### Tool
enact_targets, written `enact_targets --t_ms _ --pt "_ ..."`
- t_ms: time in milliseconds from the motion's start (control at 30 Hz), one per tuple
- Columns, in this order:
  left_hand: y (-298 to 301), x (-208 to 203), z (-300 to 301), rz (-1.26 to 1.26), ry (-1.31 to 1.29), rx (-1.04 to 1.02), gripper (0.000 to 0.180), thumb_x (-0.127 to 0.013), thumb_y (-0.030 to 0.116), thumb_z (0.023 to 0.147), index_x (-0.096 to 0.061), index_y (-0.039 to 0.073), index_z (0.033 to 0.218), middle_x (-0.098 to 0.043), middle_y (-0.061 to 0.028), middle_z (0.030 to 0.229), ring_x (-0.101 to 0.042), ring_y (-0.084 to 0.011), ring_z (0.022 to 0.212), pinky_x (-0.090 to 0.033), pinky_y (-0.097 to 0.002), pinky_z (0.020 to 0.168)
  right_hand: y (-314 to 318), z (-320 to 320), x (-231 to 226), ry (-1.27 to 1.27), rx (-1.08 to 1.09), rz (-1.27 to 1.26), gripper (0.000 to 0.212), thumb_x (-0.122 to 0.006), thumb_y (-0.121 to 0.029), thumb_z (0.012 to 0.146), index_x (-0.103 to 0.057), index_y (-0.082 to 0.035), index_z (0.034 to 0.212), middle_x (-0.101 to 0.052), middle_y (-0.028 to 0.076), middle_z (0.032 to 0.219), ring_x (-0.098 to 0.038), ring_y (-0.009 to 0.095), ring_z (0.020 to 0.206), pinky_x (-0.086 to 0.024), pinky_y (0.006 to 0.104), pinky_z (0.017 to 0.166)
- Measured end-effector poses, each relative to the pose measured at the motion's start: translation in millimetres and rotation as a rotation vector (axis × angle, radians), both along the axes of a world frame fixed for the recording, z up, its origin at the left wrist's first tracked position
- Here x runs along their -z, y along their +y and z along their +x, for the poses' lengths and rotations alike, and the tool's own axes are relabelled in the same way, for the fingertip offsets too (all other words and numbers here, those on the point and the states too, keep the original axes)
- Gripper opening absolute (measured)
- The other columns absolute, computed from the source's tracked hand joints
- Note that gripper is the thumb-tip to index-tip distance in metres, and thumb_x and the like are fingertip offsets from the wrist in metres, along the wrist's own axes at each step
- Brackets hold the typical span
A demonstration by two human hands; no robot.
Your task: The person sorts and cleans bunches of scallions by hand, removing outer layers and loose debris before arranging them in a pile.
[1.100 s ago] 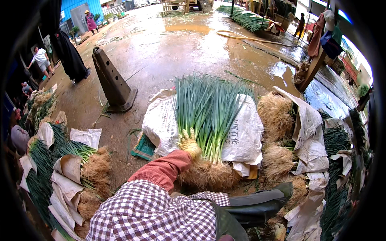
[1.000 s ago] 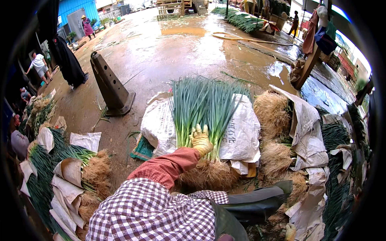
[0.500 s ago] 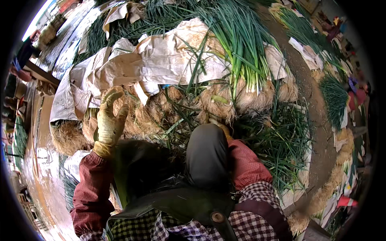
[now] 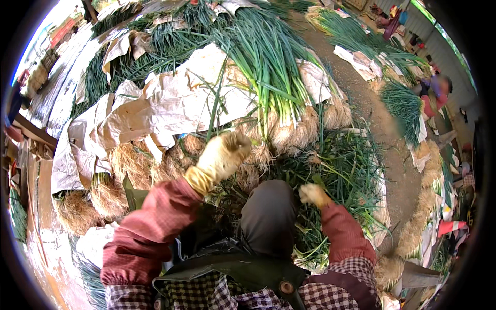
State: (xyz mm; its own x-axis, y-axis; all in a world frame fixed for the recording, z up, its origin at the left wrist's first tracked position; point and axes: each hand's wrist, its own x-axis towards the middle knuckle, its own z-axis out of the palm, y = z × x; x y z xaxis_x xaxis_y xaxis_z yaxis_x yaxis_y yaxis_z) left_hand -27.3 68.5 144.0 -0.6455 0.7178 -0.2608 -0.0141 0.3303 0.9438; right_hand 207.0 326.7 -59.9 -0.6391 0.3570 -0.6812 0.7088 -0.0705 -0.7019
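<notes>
1. Just past the dark knee [image 4: 268,217]: got left hand [image 4: 222,155] curled, can't tell if pinching.
2. Right of knee: got right hand [image 4: 314,195] half-curled by loose greens [image 4: 346,165], can't tell either.
3. Past knee: see green onions [image 4: 274,77] on sacking [image 4: 175,103].

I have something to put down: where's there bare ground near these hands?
The brown ground strip, between the loose leaves and the right-hand root row, has bare room. It's crowded around the left hand, near onion roots, and the right hand, by the leaves.
</notes>
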Motion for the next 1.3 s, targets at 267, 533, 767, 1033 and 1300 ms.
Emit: enact_targets --t_ms 267,533,767,1033,1300 --pt "-24.2 117.5 17.9 0.348 -0.415 -0.274 0.018 -0.055 -0.005 0.076 -0.06 0.001 0.093 -0.059 -0.0041 0.084 -0.055 -0.0118 0.074 -0.046 -0.0244 0.067 -37.9 -202.5 -68.1 0.14 -0.218 -0.114 0.019 -0.058 -0.016 0.08 -0.055 -0.003 0.093 -0.058 0.0 0.071 -0.045 0.007 0.047 -0.04 0.0187 0.041" --pt "-24.8 121.9 0.4 0.658 -0.761 -0.205 0.023 -0.055 0.002 0.082 -0.053 0.0 0.105 -0.059 -0.0058 0.095 -0.056 -0.0124 0.081 -0.045 -0.0229 0.072 -137.4 -192.2 -158.4 0.238 -0.639 0.167 0.028 -0.049 -0.022 0.089 -0.051 -0.001 0.108 -0.056 0.004 0.084 -0.059 0.014 0.059 -0.048 0.024 0.052" --pt "-31.3 149.5 -2.6 0.228 0.12 -0.333 0.019 -0.057 0.011 0.077 -0.059 0.004 0.094 -0.062 -0.0139 0.084 -0.06 -0.025 0.078 -0.046 -0.0319 0.07 -178.0 -217.3 -159.8 0.278 -0.504 0.88 0.04 -0.061 -0.035 0.079 -0.054 -0.003 0.102 -0.062 0.012 0.087 -0.059 0.021 0.083 -0.045 0.0302 0.075" --pt "-60.7 134.4 6.8 -0.03 0.206 -0.087 0.025 -0.059 0.01 0.074 -0.061 0.005 0.098 -0.064 -0.0124 0.087 -0.061 -0.024 0.08 -0.048 -0.0302 0.07 -186.2 -193.2 -105.0 0.266 -0.749 1.363 0.029 -0.048 -0.031 0.082 -0.062 -0.006 0.083 -0.062 0.012 0.074 -0.06 0.03 0.07 -0.047 0.0394 0.063" --pt "-60.0 166.7 11.1 0.424 -0.674 0.072 0.02 -0.047 -0.001 0.077 -0.056 -0.004 0.094 -0.061 -0.0095 0.08 -0.058 -0.0203 0.067 -0.05 -0.0316 0.066 -187.8 -159.9 -97.9 0.645 -0.669 1.369 0.019 -0.053 -0.024 0.083 -0.061 -0.006 0.08 -0.06 0.006 0.071 -0.058 0.018 0.06 -0.046 0.0299 0.054"
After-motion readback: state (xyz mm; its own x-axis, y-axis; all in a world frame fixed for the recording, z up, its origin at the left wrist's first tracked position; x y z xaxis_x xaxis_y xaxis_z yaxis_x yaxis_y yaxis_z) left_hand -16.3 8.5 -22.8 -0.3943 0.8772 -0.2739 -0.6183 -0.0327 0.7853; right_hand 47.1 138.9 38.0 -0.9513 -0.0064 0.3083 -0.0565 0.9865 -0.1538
